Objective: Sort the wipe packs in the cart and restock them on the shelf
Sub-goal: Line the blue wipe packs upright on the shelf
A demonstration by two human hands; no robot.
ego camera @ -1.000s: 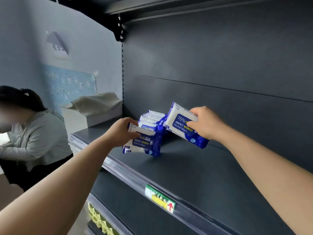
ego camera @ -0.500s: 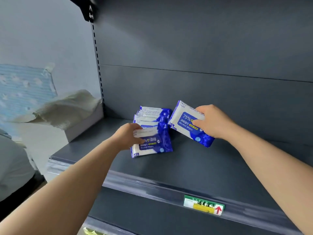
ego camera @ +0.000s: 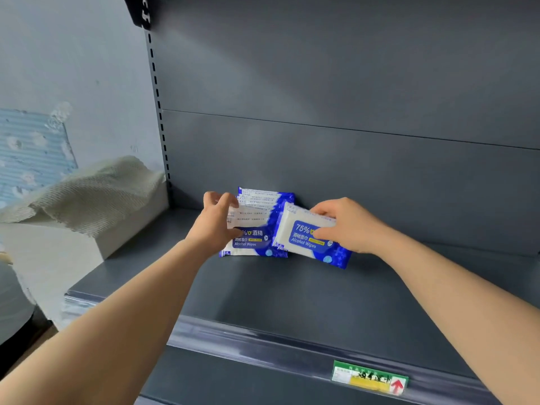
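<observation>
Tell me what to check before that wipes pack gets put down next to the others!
1. Right hand grips the alcohol wipes pack: ok.
2. Left hand holds the row of packs: ok.
3. Bare shelf right of the row: ok.
4. Held pack lined up with the row: not ok, it is tilted.
5. Held pack's label faces front: ok.
6. Held pack's bottom edge touching the shelf: cannot tell.

A row of packs stands mid-frame at the back of the shelf; another pack leans just right, touching it.
</observation>
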